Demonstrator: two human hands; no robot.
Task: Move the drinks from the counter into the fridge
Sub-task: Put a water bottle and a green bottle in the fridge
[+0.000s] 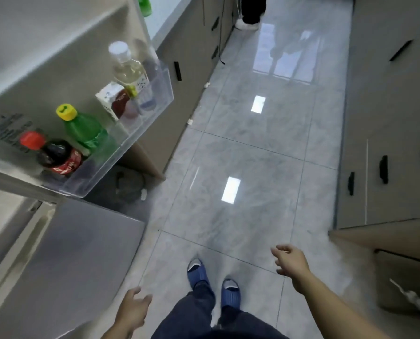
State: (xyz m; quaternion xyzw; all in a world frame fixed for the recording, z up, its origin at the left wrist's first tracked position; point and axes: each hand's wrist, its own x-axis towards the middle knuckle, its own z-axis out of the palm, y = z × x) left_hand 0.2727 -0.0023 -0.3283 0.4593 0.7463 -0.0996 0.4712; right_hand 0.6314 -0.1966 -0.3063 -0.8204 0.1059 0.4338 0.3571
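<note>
Both hands carry nothing. The right hand [290, 261] has its fingers loosely spread and slightly bent, reaching forward over the floor [253, 148]; the left hand [133, 305] hangs low with relaxed, straightish fingers beside the lower fridge door [64, 260]. Neither touches anything.

Outward from the hands: the feet in blue slippers [214, 282] point down the aisle, with cabinets [385, 143] on the right and more on the left beyond the fridge.

The drinks seen here are mostly stowed already. In the clear door shelf [155, 104] of the open upper door stand a cola bottle [55, 155] with a red cap, a green bottle [86, 130] with a yellow cap, a small carton [111, 99], and a clear bottle [128, 67] with a white cap (something darker sits behind it, too blurred to name). One more green bottle [144, 4] shows at the top edge, on the pale counter [170, 13], well apart from the hands.

My reading is that this is a gap between carries: a drink has been shelved and the person is heading for the next. The next move calls for walking up the aisle to the counter, closing a hand round that green bottle and bringing it to the shelf, where free space looks tight.
</note>
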